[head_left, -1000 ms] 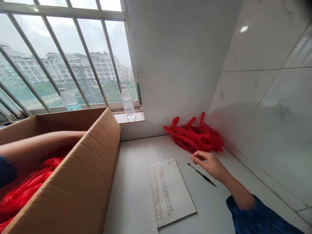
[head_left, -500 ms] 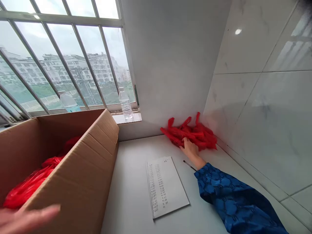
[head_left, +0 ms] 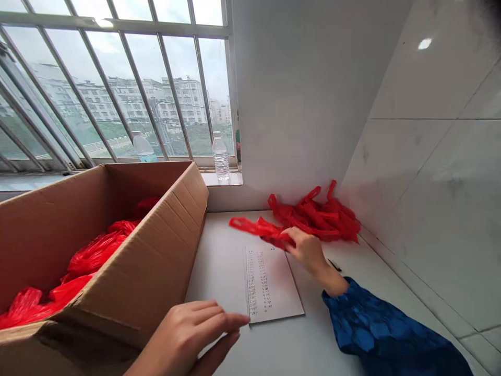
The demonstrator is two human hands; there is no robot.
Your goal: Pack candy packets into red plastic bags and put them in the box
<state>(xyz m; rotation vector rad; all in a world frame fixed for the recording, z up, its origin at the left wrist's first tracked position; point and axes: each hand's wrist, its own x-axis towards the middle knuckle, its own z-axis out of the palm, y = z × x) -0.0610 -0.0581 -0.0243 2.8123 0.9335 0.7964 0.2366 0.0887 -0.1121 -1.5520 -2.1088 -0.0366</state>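
Note:
My right hand is closed on a red plastic bag, lifted over the top edge of a notebook with handwritten columns. Behind it, a pile of red plastic bags lies in the corner against the wall. My left hand, empty with fingers stretched out and the thumb apart, is near the notebook's lower left corner. Partly hidden beside my right wrist is a dark pen.
A large cardboard box stands at left, with red plastic bags inside. Two clear bottles, one nearer the box and one at the sill's end, stand by the barred window. A tiled wall bounds the right side.
My right hand has drawn one red bag leftward from the pile. My left hand has come from beside the box toward the notebook. The view has turned slightly left.

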